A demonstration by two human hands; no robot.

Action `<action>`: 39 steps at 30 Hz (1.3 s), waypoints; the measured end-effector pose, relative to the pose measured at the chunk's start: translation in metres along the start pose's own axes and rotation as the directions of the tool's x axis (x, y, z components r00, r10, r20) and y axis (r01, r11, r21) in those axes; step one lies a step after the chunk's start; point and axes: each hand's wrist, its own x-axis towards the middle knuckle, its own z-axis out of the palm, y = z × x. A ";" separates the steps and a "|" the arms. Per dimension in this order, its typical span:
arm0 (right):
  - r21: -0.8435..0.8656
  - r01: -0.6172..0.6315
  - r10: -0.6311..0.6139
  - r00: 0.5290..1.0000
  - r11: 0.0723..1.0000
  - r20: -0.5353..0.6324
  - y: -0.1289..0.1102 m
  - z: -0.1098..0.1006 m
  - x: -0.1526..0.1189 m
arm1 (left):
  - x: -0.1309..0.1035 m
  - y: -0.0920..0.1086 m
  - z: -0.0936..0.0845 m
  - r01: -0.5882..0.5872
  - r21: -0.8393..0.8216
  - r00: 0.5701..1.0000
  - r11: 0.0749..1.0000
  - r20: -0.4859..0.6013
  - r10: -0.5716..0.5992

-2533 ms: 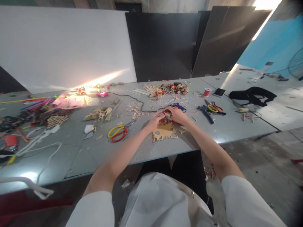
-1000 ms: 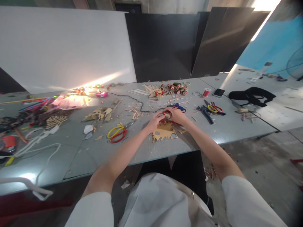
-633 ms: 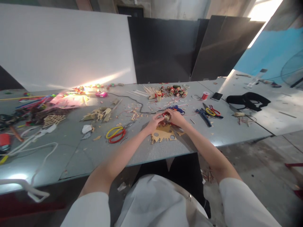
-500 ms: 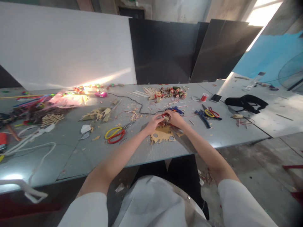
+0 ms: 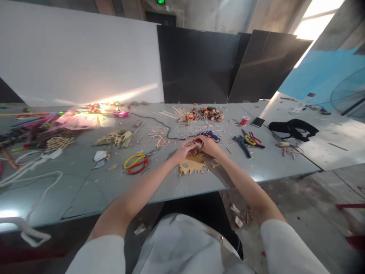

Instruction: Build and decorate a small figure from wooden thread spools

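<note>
Together, left hand [image 5: 184, 151] and right hand [image 5: 210, 145] pinch closed on a small red-and-tan piece [image 5: 199, 145]

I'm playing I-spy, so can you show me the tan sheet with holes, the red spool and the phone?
Tan sheet with holes [image 5: 194, 164]: head view, on the solid part between two holes.
Red spool [image 5: 244, 121]: head view, on the red middle.
Phone [image 5: 258, 121]: head view, on its dark screen.
</note>
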 end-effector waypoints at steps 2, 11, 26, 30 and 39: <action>-0.002 -0.002 0.002 1.000 1.000 -0.004 0.000 0.000 0.000 | -0.001 0.000 0.000 -0.008 -0.018 1.000 1.000 0.001 0.008; -0.033 -0.021 0.020 0.999 0.999 -0.025 0.002 0.004 -0.002 | 0.000 -0.003 -0.001 0.006 -0.006 1.000 1.000 0.001 -0.006; -0.052 -0.060 0.058 0.998 0.997 -0.035 -0.004 0.002 0.000 | -0.003 0.002 0.004 0.003 -0.023 1.000 1.000 -0.027 -0.003; -0.048 -0.050 0.048 0.998 0.998 -0.035 -0.006 0.001 0.000 | -0.003 0.003 0.005 0.005 -0.022 0.999 1.000 -0.036 -0.005; -0.058 -0.033 0.030 0.999 0.998 -0.037 -0.004 0.003 0.001 | -0.002 0.001 0.003 -0.001 -0.022 1.000 1.000 -0.026 0.000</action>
